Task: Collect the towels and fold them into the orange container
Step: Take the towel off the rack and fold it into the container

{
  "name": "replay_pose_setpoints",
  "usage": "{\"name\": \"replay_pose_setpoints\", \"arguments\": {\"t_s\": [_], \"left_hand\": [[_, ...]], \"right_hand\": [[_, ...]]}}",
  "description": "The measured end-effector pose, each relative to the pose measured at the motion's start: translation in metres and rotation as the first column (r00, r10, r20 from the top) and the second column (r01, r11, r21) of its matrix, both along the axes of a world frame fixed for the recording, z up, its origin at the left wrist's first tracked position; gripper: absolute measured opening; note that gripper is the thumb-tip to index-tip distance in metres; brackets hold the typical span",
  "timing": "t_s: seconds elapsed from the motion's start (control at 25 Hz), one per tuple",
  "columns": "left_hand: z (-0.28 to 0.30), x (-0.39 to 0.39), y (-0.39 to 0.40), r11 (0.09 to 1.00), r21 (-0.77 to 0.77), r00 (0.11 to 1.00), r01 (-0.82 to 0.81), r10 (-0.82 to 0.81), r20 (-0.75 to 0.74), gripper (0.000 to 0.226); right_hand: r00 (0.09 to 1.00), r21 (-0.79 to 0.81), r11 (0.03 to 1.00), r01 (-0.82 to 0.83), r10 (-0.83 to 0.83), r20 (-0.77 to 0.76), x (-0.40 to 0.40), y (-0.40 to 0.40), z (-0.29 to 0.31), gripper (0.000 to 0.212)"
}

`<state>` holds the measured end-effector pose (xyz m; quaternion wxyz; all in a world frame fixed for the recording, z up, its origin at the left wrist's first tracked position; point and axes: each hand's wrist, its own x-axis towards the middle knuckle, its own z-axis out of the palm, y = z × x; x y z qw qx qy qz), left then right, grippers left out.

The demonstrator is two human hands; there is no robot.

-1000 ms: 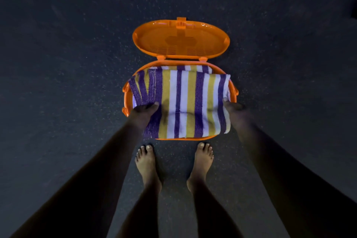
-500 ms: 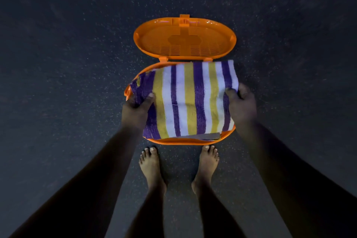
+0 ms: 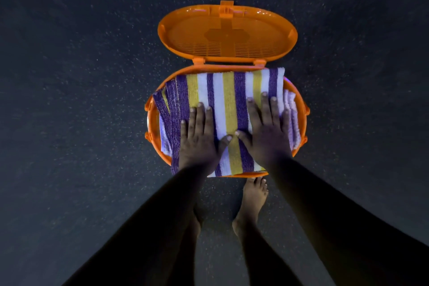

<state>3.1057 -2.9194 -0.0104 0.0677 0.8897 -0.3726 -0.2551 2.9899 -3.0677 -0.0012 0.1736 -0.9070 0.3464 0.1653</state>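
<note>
- Dark speckled floor (image 3: 69, 123) fills the whole frame, orange container (image 3: 301, 109) sitting dead center on it.
- Striped towel (image 3: 228, 100) now lies flat across the container's mouth; half a second ago both hands were pinching its side edges, so it's basically placed and just getting squashed down.
- Left hand (image 3: 199, 139) and right hand (image 3: 267, 134) are both spread flat, fingers straight, pressing on top, thumbs nearly meeting in the middle. Nothing gripped.
- More folded layers peek out at the left and right edges; can't count them.
- Count: one container, one hinged lid (image 3: 227, 32) flipped open toward the top of frame, two hands, and one bare foot (image 3: 253, 202) clearly visible at lower center.
</note>
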Motion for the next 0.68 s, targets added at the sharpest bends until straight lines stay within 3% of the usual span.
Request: {"name": "replay_pose_setpoints", "arguments": {"t_s": [0.08,0.32,0.52,0.68], "left_hand": [[-0.033,0.009,0.004,0.999,0.008,0.997,0.037,-0.037,0.072,0.095],[-0.096,0.039,0.015,0.974,-0.014,0.957,0.226,-0.22,0.188,0.101],[-0.064,0.031,0.006,0.987,0.016,0.978,0.157,-0.158,0.136,0.102],[-0.01,0.035,-0.003,0.984,0.106,0.99,0.14,-0.136,-0.047,0.101]], "right_hand": [[0.999,0.036,0.999,0.026,-0.025,-0.027,-0.006,0.003,-0.032,0.088],[0.997,-0.116,0.99,0.083,-0.081,0.017,-0.004,0.032,-0.093,0.089],[0.998,-0.05,0.997,0.053,-0.054,-0.019,-0.004,0.014,-0.065,0.09],[0.995,0.096,0.994,0.049,-0.041,-0.09,0.003,-0.005,-0.014,0.087]]}}
